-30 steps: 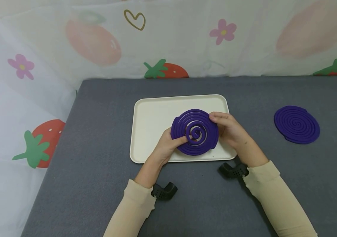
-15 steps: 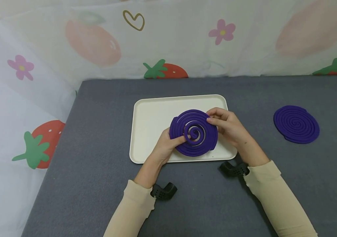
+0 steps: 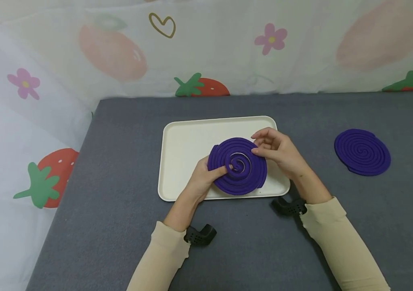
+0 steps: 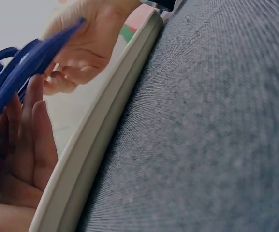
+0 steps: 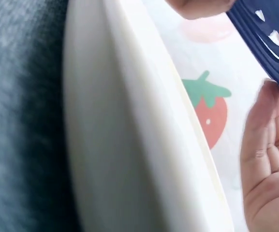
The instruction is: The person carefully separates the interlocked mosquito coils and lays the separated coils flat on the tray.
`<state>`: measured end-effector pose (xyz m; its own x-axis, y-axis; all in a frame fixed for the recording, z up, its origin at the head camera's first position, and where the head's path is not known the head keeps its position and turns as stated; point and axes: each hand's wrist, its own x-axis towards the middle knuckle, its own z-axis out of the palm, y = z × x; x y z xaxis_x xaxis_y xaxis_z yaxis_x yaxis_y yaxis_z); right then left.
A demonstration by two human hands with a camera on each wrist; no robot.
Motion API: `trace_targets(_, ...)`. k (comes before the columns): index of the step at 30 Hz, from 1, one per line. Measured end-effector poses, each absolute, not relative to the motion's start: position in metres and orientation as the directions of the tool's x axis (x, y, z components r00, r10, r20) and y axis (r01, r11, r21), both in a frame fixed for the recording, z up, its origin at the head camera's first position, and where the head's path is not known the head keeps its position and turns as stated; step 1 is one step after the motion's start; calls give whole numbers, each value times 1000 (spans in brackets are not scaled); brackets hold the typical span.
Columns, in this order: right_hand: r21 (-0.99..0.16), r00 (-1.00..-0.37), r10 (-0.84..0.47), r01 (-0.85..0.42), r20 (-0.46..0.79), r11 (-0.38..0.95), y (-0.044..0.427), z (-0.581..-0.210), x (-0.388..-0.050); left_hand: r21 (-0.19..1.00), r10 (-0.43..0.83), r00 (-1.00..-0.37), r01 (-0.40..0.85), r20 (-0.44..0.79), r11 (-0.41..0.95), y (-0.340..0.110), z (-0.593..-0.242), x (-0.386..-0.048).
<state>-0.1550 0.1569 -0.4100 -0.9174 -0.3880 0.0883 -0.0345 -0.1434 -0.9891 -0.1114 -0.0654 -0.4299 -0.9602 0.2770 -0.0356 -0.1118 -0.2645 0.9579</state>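
Note:
In the head view a purple spiral trivet (image 3: 242, 178) hangs over the cream tray (image 3: 184, 157), tilted, with its centre coil slightly apart from the outer rings. My left hand (image 3: 200, 178) holds it from the left, thumb on top near the centre and fingers underneath, as the left wrist view shows below the trivet (image 4: 33, 63). At the upper right rim my right hand (image 3: 277, 151) pinches the edge, thumb on the top face. Its index finger is raised off the rim; the other fingers are partly hidden. The right wrist view shows only part of the trivet (image 5: 262, 34).
A second purple spiral trivet (image 3: 362, 152) lies flat on the grey cloth-covered table (image 3: 126, 161) to the right of the tray. Behind the table hangs a white cloth (image 3: 221, 44) with fruit and flower prints. Black wrist cameras sit on both wrists.
My right index finger has lifted off the rim while the thumb has slid slightly down along the edge. The trivet has shifted slightly toward me and tilted. My left hand stays nearly still.

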Motion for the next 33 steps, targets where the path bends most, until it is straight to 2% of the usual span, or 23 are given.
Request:
trace_targets(7, -987, -929, -353, -63, 112, -146, 153, -411, -154, 939, 219, -976, -86, -12, -333, -65, -431, -112)
trace_targets(14, -992, -918, -395, 9, 41, -124, 155, -410, -154, 953, 192, -981, -59, 0, -298, -65, -431, -112)
trace_targets(26, -991, -878, -478, 56, 8, -120, 158, -409, -155, 956, 199, -980, -55, 3, -287, -66, -432, -112)
trace_targets(33, -999, -880, -475, 19, 6, -47, 158, -410, -155, 956, 198, -980, -50, 9, -289, -67, -433, -112)
